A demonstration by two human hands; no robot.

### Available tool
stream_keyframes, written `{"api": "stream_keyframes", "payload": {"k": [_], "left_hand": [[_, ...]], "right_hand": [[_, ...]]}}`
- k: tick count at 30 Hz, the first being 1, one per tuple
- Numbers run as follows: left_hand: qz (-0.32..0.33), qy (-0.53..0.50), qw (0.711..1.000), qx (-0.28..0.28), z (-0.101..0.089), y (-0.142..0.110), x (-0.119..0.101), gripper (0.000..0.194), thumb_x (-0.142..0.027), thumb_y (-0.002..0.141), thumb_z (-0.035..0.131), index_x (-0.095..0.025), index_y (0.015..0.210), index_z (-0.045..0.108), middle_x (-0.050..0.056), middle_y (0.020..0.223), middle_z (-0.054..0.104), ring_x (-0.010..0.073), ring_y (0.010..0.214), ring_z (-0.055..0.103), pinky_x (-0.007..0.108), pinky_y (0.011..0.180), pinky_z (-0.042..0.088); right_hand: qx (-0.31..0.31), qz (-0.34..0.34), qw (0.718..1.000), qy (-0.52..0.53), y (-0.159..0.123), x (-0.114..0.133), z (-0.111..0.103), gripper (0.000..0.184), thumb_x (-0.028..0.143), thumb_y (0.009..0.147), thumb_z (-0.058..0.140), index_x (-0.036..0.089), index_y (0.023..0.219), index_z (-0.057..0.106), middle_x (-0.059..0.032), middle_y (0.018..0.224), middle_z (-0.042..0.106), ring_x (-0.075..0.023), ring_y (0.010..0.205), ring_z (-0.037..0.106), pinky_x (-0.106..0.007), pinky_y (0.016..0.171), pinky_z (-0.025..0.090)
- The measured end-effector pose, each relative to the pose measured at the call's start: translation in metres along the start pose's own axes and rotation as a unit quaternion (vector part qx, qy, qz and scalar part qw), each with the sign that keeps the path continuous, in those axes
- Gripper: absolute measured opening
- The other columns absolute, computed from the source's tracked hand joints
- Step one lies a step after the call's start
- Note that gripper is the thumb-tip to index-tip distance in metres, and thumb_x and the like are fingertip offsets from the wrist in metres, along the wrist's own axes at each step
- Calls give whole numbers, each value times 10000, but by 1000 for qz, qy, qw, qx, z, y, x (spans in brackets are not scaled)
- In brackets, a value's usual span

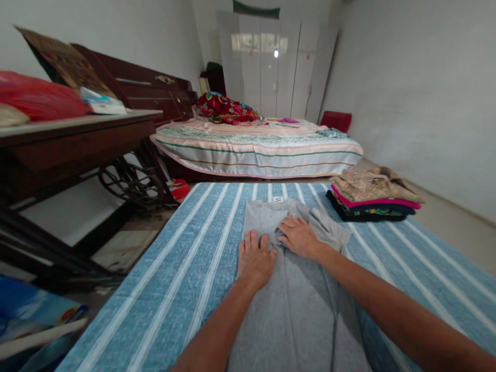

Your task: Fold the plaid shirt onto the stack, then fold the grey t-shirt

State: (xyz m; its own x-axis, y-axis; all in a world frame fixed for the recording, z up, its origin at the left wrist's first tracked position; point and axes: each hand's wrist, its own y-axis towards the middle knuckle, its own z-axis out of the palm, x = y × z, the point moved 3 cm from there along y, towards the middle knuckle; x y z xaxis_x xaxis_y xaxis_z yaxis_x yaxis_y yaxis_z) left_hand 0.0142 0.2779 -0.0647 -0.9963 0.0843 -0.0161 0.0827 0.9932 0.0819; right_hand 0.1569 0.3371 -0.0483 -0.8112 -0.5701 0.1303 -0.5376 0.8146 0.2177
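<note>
A grey shirt lies on the blue-and-white striped cloth in front of me. Its left side is folded inward, while a sleeve spreads out at the right. My left hand rests flat on the shirt's left edge, fingers stretched forward. Higher up and to the right, my right hand presses on the fabric near the collar with its fingers extended. Both hands are open. A small white tag with a letter shows at the far end, by the collar. The near end of the shirt runs out of view.
A stack of folded clothes sits at the right far edge. Beyond is a bed with a red floral quilt. At left stands a sewing machine table carrying a red plastic bag. White wardrobes line the back.
</note>
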Motion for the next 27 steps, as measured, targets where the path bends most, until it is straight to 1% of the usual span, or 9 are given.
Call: {"api": "stream_keyframes", "payload": {"k": [4,7,9,12,16,18,20,24,27], "left_hand": [[-5,-3,1000,21,-6,5,1,534,-434,931,331,-144,1374,397,181,1478,317,323,1379,229,465,1067,235],[-4,-29,999,42,-17,7,4,526,-406,933,336,-113,1365,399,185,1459,350,293,1360,289,414,1062,274],[3,-32,999,32,-27,-1,3,495,-369,934,339,-100,1342,422,176,1460,353,268,1362,292,381,1068,278],[31,-24,999,23,-34,-37,-9,477,-355,918,377,-107,1319,452,156,1483,323,262,1389,231,391,1097,244],[108,-51,990,80,-29,-110,-36,553,-411,900,405,-112,1365,417,148,1505,275,268,1402,185,427,1122,220],[125,-63,986,87,-27,-141,-45,549,-417,914,379,-132,1382,401,128,1512,263,246,1406,176,421,1131,215],[127,-68,986,81,-26,-161,-50,537,-396,925,366,-142,1398,376,112,1511,271,226,1405,182,416,1135,217],[135,-70,986,68,-30,-184,-51,505,-359,946,329,-134,1397,369,100,1506,290,211,1405,183,419,1137,219],[142,-69,984,76,-36,-201,-50,495,-351,956,300,-131,1393,375,91,1513,275,205,1409,163,410,1140,206]], "right_hand": [[-12,15,1000,16,-15,-1,-7,232,308,935,480,174,1094,583,-92,1167,579,-219,1137,481,-355,966,353],[-40,32,998,28,-31,-6,-24,247,309,933,459,167,1092,585,-95,1141,582,-208,1100,504,-326,961,371],[-59,55,996,32,-49,-14,-36,236,285,911,471,164,1066,600,-101,1113,591,-217,1076,518,-325,953,388],[-89,105,990,36,-85,-29,-50,236,251,877,475,169,1049,615,-105,1059,611,-246,1042,544,-360,935,420],[-112,136,983,55,-146,-29,-59,236,246,866,452,271,1020,629,-85,1016,640,-259,1009,581,-386,887,473],[-109,118,984,80,-179,-8,-62,235,278,872,439,291,1015,625,-68,1021,648,-248,978,599,-395,873,492],[-96,67,983,143,-212,26,-64,237,305,880,445,276,1039,617,-65,1061,642,-241,1006,593,-400,893,490],[-56,-27,979,196,-267,103,-60,295,300,842,524,277,1128,594,-64,1180,610,-236,1126,538,-384,970,453],[-19,-63,978,198,-293,146,-43,428,313,754,632,262,1176,586,-85,1254,570,-286,1189,489,-432,999,430]]}}
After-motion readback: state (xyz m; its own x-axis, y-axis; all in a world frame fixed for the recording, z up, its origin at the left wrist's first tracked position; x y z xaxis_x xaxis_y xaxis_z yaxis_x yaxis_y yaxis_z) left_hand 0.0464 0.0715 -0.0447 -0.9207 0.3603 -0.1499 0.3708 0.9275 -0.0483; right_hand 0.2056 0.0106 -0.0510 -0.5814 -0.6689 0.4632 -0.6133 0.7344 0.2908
